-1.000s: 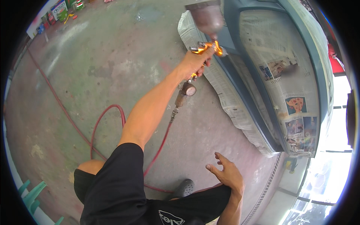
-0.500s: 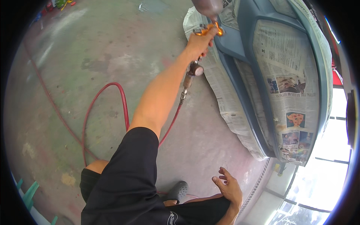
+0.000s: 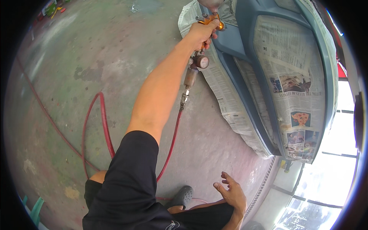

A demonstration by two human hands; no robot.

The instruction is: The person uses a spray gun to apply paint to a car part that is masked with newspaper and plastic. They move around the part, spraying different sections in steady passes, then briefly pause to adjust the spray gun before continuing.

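And there's the left hand (image 3: 201, 33), out at the far end of a long bare forearm, fingers clamped around the handle of an orange-gold spray gun (image 3: 220, 26)! The thumb lies up along the gun body; whether a finger presses the trigger, I can't tell. The gun is at the far side of the scene, upright, its front end aimed right, close beside a blue-grey panel (image 3: 230, 39). Its cup (image 3: 211, 3) rises on top, partly cut off from view. Below the grip hangs a round gauge (image 3: 203, 62), then a metal coupling (image 3: 185, 99), and from there a red hose (image 3: 176, 140) drops towards the near side, passes behind the black sleeve (image 3: 132, 168) and shows again at the left in a tall loop over the stained concrete floor (image 3: 126, 80).

Over on the right, that big curved panel carries sheets of newspaper (image 3: 287, 65) across its broad faces, with more paper spread along its left edge. Down at the near side, here's the right hand (image 3: 235, 196): it holds nothing, thumb and fingers apart, held in the air to the right of a grey clog (image 3: 184, 195). A dark grating (image 3: 262, 182) runs along the floor just right of that hand, bright window panes (image 3: 337, 134) glare beyond, and something teal (image 3: 36, 211) pokes in at the near left corner.
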